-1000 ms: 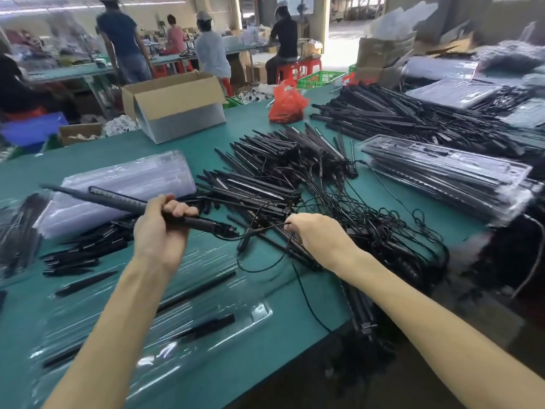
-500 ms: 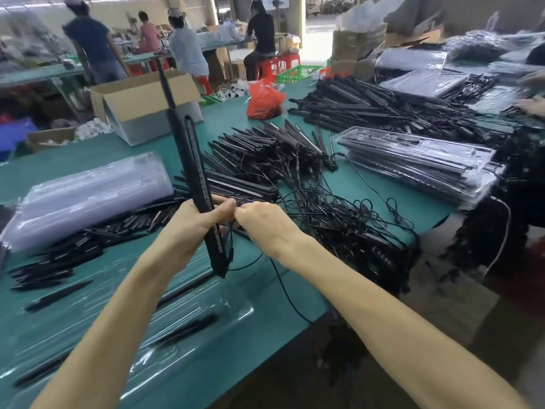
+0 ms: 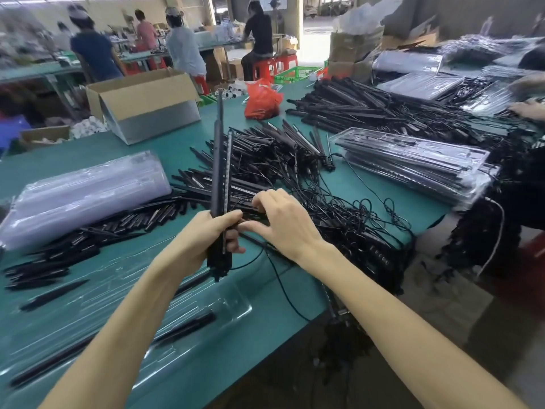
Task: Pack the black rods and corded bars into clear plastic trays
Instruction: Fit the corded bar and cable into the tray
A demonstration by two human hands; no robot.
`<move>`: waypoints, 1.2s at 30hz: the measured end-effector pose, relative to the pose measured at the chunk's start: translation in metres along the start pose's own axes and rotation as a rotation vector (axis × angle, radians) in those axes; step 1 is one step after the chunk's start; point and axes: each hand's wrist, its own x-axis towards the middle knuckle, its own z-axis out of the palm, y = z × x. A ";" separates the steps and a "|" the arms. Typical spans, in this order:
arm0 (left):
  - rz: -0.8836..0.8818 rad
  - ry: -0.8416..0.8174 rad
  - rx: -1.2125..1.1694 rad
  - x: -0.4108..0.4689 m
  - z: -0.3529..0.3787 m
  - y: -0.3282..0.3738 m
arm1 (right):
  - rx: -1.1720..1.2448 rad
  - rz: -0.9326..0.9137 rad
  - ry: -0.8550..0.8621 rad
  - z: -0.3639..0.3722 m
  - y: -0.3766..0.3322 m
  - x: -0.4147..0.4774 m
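My left hand [image 3: 206,234] grips two black corded bars [image 3: 221,160] near their lower end and holds them upright over the green table [image 3: 339,184]. My right hand [image 3: 283,222] is right beside it, fingers curled on a black cord and bar at the edge of the tangled pile of corded bars [image 3: 295,172]. A clear plastic tray [image 3: 118,305] lies in front of me at the near left with a few black rods [image 3: 182,324] in it. Loose black rods [image 3: 88,240] lie left of my hands.
A stack of empty clear trays [image 3: 85,196] sits at left, filled trays [image 3: 413,163] at right. An open cardboard box [image 3: 141,104] and a red bag [image 3: 262,98] stand farther back. Another big pile of bars [image 3: 368,110] lies far right. Several people work at the benches behind.
My left hand swung its bar from lying level to standing upright, and a second bar now stands with it. My right hand moved left until it met the left hand.
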 end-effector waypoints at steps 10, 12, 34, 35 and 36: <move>-0.255 -0.022 -0.301 -0.002 -0.004 -0.028 | -0.307 0.396 0.082 -0.017 0.075 -0.022; -0.279 -0.026 -0.307 -0.003 -0.005 -0.031 | -0.328 0.456 0.012 -0.023 0.083 -0.019; -0.287 -0.043 -0.287 -0.007 -0.006 -0.034 | -0.386 0.420 -0.089 -0.058 0.123 -0.025; -0.285 -0.060 -0.290 -0.008 -0.006 -0.030 | -0.375 0.408 -0.091 -0.057 0.125 -0.025; -0.280 -0.082 -0.310 -0.010 -0.006 -0.026 | -0.364 0.398 -0.092 -0.055 0.126 -0.026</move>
